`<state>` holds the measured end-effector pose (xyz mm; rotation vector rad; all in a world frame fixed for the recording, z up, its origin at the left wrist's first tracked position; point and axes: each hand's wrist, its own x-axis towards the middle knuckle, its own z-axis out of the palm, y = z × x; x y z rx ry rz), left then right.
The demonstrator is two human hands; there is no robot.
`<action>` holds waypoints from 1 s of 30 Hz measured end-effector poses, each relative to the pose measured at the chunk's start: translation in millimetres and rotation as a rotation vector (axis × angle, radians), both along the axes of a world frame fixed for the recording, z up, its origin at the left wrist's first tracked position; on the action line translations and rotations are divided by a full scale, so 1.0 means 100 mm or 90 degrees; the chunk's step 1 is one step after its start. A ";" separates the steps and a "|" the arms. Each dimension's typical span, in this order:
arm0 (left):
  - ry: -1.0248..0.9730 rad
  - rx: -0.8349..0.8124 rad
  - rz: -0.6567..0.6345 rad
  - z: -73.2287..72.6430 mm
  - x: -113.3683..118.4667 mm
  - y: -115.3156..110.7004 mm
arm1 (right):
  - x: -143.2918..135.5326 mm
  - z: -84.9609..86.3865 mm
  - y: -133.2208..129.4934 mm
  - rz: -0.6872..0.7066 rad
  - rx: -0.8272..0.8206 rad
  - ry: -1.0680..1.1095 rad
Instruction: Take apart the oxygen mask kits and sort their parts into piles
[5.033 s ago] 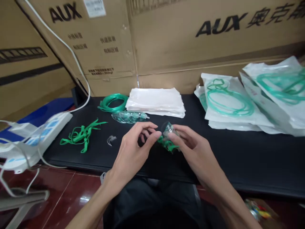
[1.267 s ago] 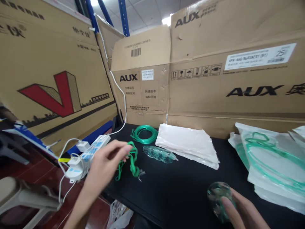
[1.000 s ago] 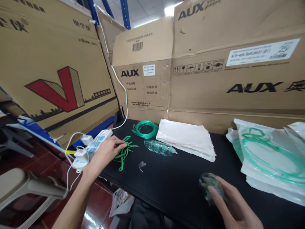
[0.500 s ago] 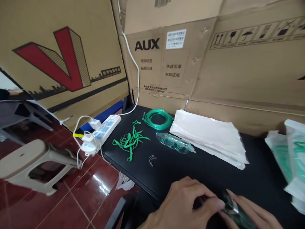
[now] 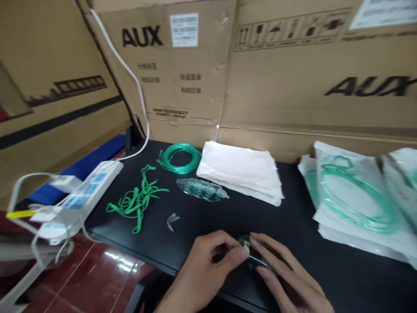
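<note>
Near the table's front edge, my right hand point(image 5: 291, 271) grips a clear green oxygen mask point(image 5: 257, 261) between thumb and fingers. My left hand point(image 5: 213, 258) pinches a small whitish piece point(image 5: 246, 248) at the mask's left side; fingertips hide much of it. Beyond my hands lie several stacked clear green masks point(image 5: 202, 190). To their left is a tangle of green elastic straps point(image 5: 138, 202). Some thin bent silvery strips point(image 5: 172, 221) rest between the straps and my left hand. A coil of green tubing point(image 5: 180, 158) sits at the back.
A stack of white pouches point(image 5: 239, 167) lies at the back middle. Bagged green tubing point(image 5: 358, 195) is on the right. A white power strip point(image 5: 87, 191) with cables stands by the table's left edge. Cardboard boxes point(image 5: 276, 108) wall off the back.
The view has swung right, bringing more of the bagged tubing in. Both hands are now fully visible, with the mask between them and my left fingers pinching at its side.
</note>
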<state>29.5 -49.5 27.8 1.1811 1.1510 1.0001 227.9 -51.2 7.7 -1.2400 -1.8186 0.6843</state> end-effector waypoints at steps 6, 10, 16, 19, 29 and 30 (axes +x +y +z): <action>-0.062 -0.142 -0.041 -0.05 -0.10 -0.02 | 0.10 0.10 0.05 0.046 -0.038 0.037; -0.026 -0.087 -0.124 -0.03 -0.13 0.02 | 0.05 0.11 0.07 0.038 -0.093 0.049; 0.041 -0.040 -0.126 0.00 -0.08 0.11 | -0.07 0.15 0.09 0.019 -0.184 0.097; 0.094 -0.006 -0.135 0.02 -0.04 0.12 | -0.11 0.16 0.09 -0.003 -0.206 0.118; 0.137 0.093 -0.055 -0.08 0.04 0.04 | -0.18 0.15 0.04 -0.110 -0.213 0.165; 0.173 0.123 -0.061 -0.10 0.03 0.04 | -0.19 0.14 0.03 -0.112 -0.209 0.167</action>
